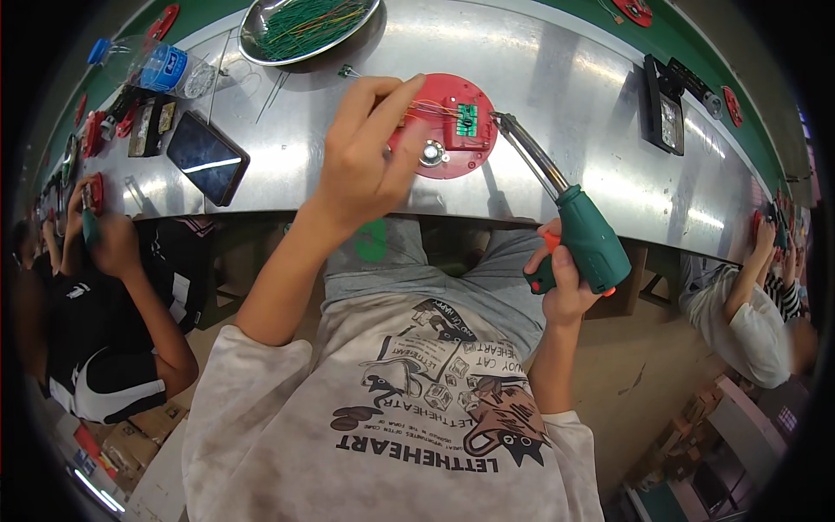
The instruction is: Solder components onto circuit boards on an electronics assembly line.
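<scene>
My left hand (365, 143) is over the left side of a round red plastic housing (477, 161) on the metal bench. Its index finger and thumb are spread apart, the thumb blurred; the other fingers are partly hidden. Thin coloured wires (430, 108) run from a small green circuit board (467, 120) toward this hand. A round silver part (431, 153) sits near the housing's front edge. My right hand (565, 283) is closed round the handle of a green soldering gun (591, 239). The gun's long metal tip reaches the housing's right edge, beside the board; contact cannot be made out.
A metal bowl (252, 48) of green and orange wires stands at the back. Leftward lie a dark phone (207, 157) and a plastic bottle (163, 68). A black solder holder (663, 109) is at the right. Other people sit on both sides along the bench (304, 143).
</scene>
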Available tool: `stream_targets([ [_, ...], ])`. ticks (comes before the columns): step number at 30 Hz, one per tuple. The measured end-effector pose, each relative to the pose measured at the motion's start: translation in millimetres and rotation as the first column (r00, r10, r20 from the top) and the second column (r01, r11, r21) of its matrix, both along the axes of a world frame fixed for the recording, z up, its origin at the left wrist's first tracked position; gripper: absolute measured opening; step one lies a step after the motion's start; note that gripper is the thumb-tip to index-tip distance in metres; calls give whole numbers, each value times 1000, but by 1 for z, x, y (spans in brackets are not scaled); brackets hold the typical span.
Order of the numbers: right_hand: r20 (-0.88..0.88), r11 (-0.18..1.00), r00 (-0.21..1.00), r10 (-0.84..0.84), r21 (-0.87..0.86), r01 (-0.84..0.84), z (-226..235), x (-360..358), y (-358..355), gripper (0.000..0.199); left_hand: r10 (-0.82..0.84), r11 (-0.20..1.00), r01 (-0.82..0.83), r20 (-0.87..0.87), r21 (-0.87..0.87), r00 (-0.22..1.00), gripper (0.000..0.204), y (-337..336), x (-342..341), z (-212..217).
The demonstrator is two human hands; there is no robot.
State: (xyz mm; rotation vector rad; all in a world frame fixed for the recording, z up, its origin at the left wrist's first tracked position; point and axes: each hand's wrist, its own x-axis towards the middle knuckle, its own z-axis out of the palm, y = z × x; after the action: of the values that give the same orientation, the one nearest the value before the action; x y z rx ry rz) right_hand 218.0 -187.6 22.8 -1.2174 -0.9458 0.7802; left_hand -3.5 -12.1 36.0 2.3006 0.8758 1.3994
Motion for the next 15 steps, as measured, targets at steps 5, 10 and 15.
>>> stream_targets([
  [5,45,999,999,24,-39,-22,0,1,-1,37,-10,1000,10,-90,-1,996,38,5,0,8],
  [10,66,999,997,35,-44,-32,1,2,-2,39,47,998,-39,-165,50,985,41,4,-5,25],
  [15,54,997,996,66,-39,-64,4,-1,1,41,-35,997,51,-257,54,966,42,0,1,21],
])
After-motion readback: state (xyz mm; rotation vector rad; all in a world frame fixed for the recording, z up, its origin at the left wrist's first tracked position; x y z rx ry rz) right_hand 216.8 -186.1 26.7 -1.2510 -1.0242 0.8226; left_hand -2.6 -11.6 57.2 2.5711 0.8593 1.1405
